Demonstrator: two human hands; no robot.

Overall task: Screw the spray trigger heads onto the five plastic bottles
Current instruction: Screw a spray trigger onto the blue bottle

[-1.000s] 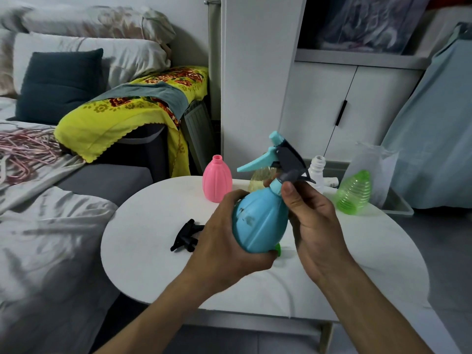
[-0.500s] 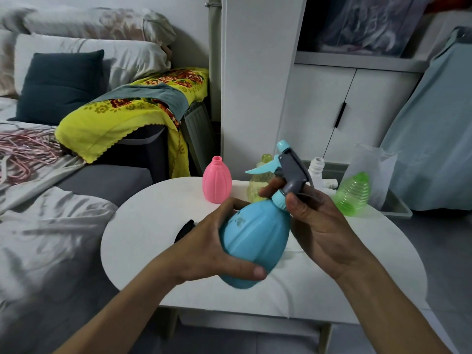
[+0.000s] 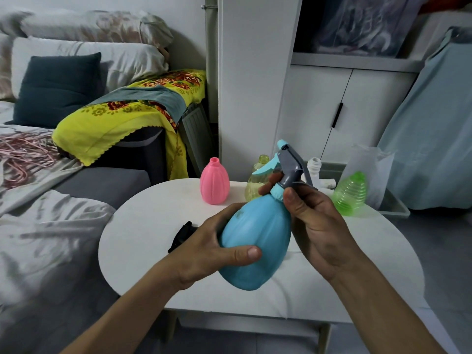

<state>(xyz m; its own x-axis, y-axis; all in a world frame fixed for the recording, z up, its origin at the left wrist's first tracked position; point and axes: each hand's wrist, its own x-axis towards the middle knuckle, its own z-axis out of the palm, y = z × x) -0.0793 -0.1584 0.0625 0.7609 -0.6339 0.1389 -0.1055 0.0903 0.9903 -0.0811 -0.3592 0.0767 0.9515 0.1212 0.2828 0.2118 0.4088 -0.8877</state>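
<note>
My left hand (image 3: 207, 249) wraps around the body of a blue bottle (image 3: 258, 238), held tilted above the white round table (image 3: 143, 226). My right hand (image 3: 314, 226) pinches the collar of the grey and blue spray trigger head (image 3: 288, 167) that sits on the bottle's neck. A pink bottle (image 3: 214, 182) with no head stands at the table's back. A yellow bottle (image 3: 256, 185) is partly hidden behind the blue one. A green bottle (image 3: 351, 192) stands at the back right, and a white bottle (image 3: 314, 166) shows behind my right hand. A black trigger head (image 3: 182, 235) lies on the table, half hidden by my left hand.
A bed with grey sheets (image 3: 38, 226) lies to the left of the table. A white cabinet (image 3: 332, 108) stands behind it. A grey tray (image 3: 393, 203) and a clear plastic bag (image 3: 367, 169) sit at the back right, next to a pale blue cloth (image 3: 434, 136).
The blue bottle has sunk lower and tipped further over in my left hand. The trigger head has turned under my right fingers, its spout now pointing up and away.
</note>
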